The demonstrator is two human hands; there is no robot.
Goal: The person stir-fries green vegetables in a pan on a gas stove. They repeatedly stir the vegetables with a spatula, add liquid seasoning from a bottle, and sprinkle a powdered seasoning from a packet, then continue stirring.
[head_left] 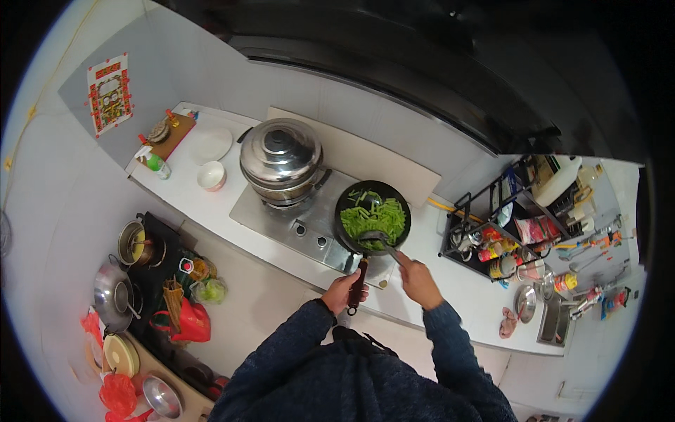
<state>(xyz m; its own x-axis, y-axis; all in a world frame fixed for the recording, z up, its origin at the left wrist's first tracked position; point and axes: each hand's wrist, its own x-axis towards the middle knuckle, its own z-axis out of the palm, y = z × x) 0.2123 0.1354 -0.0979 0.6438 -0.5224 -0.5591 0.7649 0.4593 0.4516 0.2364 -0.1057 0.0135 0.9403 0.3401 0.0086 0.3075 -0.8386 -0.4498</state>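
Observation:
A dark frying pan [339, 228] sits on the right burner of the steel gas stove [271, 224]. Cut green vegetable pieces [383, 213], perhaps beans, fill most of it. My left hand [341, 292] is closed around the pan's brown handle [358, 281], which points toward me. In my right hand [420, 283] is a spatula [389, 250], its dark head down among the greens at the pan's near side. The fingers of that hand wrap round the spatula's handle.
A large lidded steel steamer pot [281, 158] stands on the left burner. Left of it are a white bowl [211, 176], a plate [212, 144] and a spray bottle [155, 163]. A black rack [478, 246] of seasonings and a sink [554, 320] lie to the right.

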